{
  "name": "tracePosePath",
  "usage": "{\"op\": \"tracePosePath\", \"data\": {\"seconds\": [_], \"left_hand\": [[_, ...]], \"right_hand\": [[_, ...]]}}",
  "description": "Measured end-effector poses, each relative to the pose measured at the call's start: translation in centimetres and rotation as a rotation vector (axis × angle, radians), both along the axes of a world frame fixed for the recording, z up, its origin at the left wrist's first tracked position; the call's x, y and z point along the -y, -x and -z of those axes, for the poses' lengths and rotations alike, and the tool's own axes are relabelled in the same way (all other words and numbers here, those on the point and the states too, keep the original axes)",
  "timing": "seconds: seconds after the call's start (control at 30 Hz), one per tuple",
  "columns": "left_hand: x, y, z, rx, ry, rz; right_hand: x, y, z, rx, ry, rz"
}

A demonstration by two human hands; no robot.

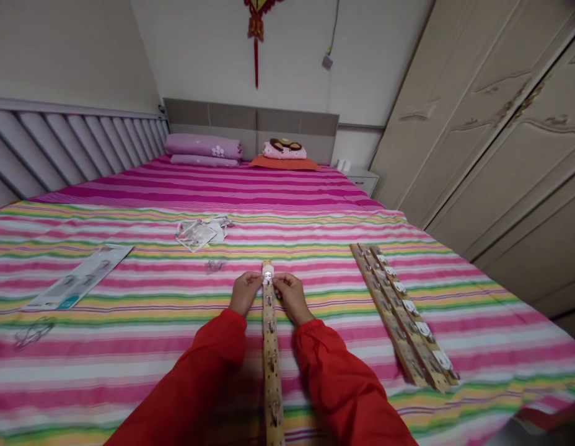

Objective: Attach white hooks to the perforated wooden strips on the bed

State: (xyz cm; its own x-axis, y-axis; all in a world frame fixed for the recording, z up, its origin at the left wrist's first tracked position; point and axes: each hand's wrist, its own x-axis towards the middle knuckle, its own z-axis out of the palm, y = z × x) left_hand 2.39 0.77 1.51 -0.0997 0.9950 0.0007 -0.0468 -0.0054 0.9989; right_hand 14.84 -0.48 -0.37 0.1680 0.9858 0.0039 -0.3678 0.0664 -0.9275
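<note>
Open cloth point(333, 279) between right hand point(292, 297) and wooden strips point(386, 314), packet point(83, 272) at left

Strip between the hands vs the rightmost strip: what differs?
The middle strip shows one white piece, near its far end; the rightmost strip has several along its length. The middle strip runs nearly upright in view; the rightmost strip slants. The left hand and right hand are at the middle strip, neither at the rightmost strip. Both look wooden, with metal hooks.
</note>
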Motion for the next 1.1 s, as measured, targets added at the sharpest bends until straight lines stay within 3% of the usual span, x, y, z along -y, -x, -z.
{"op": "tracePosePath", "data": {"seconds": [0.47,0.8,1.1], "left_hand": [[0.0,-0.4,0.2,0.021,0.054,-0.043],[-0.3,-0.3,1.7,-0.1,0.026,-0.088],[-0.6,-0.4,2.5,-0.047,0.056,-0.143]], "right_hand": [[-0.3,0.3,0.5,0.005,0.025,0.021],[-0.5,0.5,1.2,0.054,0.049,0.031],[-0.7,0.5,1.7,0.048,0.059,0.049]]}}
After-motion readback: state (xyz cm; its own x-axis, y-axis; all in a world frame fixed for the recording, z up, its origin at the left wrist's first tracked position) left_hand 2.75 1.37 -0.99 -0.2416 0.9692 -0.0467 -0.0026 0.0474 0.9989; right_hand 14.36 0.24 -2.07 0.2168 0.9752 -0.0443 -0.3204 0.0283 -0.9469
